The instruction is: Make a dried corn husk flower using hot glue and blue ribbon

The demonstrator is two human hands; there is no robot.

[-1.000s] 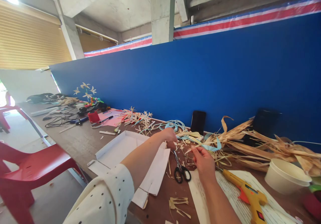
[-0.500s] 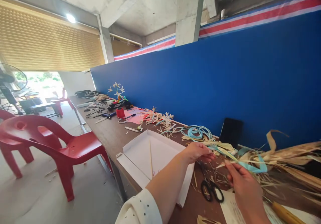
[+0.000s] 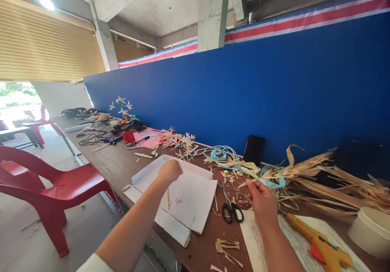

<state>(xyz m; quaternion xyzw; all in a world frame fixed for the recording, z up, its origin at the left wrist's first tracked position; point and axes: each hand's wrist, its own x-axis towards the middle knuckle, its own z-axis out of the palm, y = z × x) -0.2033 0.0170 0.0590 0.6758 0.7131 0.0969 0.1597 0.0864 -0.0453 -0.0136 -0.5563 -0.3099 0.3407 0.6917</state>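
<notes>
My left hand (image 3: 170,171) is over the white box lid (image 3: 198,207), its fingers curled closed and turned away. Whatever they may hold is hidden. A thin pale stick (image 3: 168,199) lies in the lid, partly covered by my left hand and wrist. Between thumb and fingertips, my right hand (image 3: 262,199) pinches a narrow pale strip (image 3: 243,184) of dried husk or leaf. Black-handled scissors (image 3: 232,212) rest on the table just left of my right hand, among small pale scraps. Red marks reading "46" show on the lid.
A yellow glue gun (image 3: 319,241) lies on printed paper at right, beside a white tub (image 3: 370,233). Dried husks (image 3: 317,164), light-blue ribbon (image 3: 221,153), a dark phone (image 3: 254,149) and pale flowers (image 3: 184,140) line the blue partition (image 3: 274,89). A red chair (image 3: 70,191) stands left.
My left hand has moved left, away from my right hand, to over the box lid. My right hand keeps its pinch on the strip. The view has shifted right, revealing the glue gun and tub.
</notes>
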